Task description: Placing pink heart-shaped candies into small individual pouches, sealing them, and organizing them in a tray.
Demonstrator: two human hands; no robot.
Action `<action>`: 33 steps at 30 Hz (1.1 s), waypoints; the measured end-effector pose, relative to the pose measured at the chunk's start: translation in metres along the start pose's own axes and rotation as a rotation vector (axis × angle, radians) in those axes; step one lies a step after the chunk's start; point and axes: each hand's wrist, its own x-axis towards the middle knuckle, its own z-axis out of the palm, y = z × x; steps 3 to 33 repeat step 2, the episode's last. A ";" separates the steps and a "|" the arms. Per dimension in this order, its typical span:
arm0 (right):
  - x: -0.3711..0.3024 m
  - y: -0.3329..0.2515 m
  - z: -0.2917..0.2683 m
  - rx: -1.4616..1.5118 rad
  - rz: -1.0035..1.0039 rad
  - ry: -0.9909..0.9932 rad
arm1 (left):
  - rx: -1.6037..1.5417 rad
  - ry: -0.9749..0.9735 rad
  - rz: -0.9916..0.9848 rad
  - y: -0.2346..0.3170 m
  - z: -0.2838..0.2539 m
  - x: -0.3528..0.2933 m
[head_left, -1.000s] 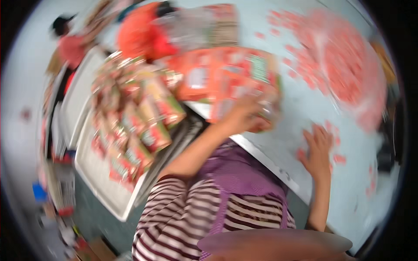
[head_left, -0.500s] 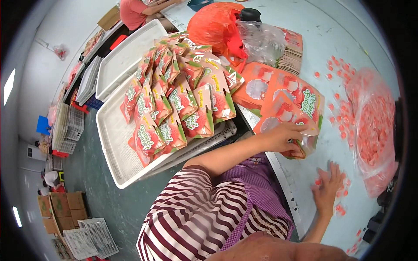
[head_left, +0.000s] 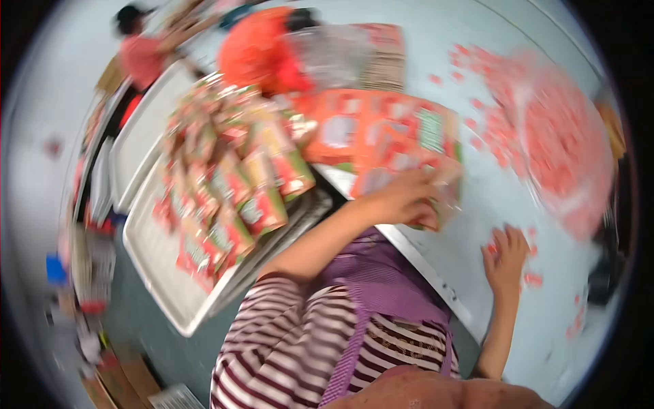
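Note:
My left hand point(head_left: 407, 198) is closed on the open end of a printed red and pink pouch point(head_left: 402, 153), which lies on the table over other flat pouches point(head_left: 338, 126). Some fingers are hidden by the pouch's edge and blur. My right hand point(head_left: 505, 258) rests on the tabletop, fingers bent and apart, over a few small red wrapped pieces point(head_left: 533, 279). One red piece shows beside its thumb. Beyond that hand, a large clear bag point(head_left: 569, 143) spills many similar pieces point(head_left: 487, 129) over the table.
On my left, a white tray point(head_left: 146, 262) bears a heap of filled pouches point(head_left: 228, 177); another white tray point(head_left: 146, 136) lies behind. A stack of flat pouches point(head_left: 383, 65), an orange bag point(head_left: 252, 51) and a clear bag point(head_left: 330, 58) stand far on the table. Another person point(head_left: 142, 58) sits at the far left.
The whole view has shifted and blurred. My right hand's fingers have drawn in from a wider spread. My left hand stays at the pouch's end.

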 end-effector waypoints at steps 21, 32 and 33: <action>-0.038 0.006 -0.016 -0.037 0.119 -0.036 | 0.051 0.093 0.181 0.004 -0.001 -0.001; -0.038 0.006 -0.016 -0.037 0.119 -0.036 | 0.051 0.093 0.181 0.004 -0.001 -0.001; -0.038 0.006 -0.016 -0.037 0.119 -0.036 | 0.051 0.093 0.181 0.004 -0.001 -0.001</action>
